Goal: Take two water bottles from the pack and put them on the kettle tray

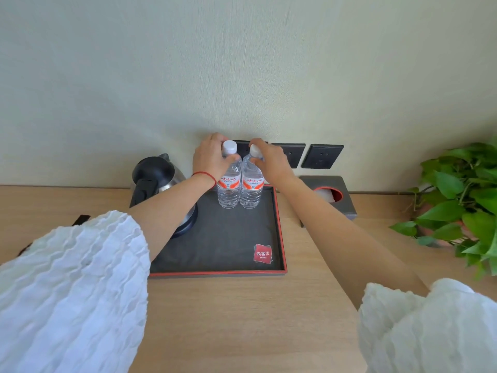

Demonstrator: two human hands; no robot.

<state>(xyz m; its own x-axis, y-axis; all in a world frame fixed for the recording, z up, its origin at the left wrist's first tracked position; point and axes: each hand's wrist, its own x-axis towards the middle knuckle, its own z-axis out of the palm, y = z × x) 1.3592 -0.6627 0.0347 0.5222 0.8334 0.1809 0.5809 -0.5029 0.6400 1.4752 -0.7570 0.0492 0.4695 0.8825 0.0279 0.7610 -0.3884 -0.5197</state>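
Observation:
Two clear water bottles with white caps and red-and-white labels stand upright side by side at the back of the dark kettle tray [220, 243], which has a red rim. My left hand [211, 157] is closed around the neck of the left bottle [229, 184]. The neck of the right bottle [252, 185] is gripped by my right hand [270, 160]. Both bottle bases touch the tray. A steel kettle with a black lid [154, 175] stands on the tray's left side, partly hidden by my left forearm. The bottle pack is out of view.
A dark tissue box [333, 195] sits right of the tray on the wooden desk [242, 319]. A leafy green plant [462, 200] fills the right edge. Dark wall sockets [321, 156] sit just behind the bottles. A dark strip [80, 219] lies at left.

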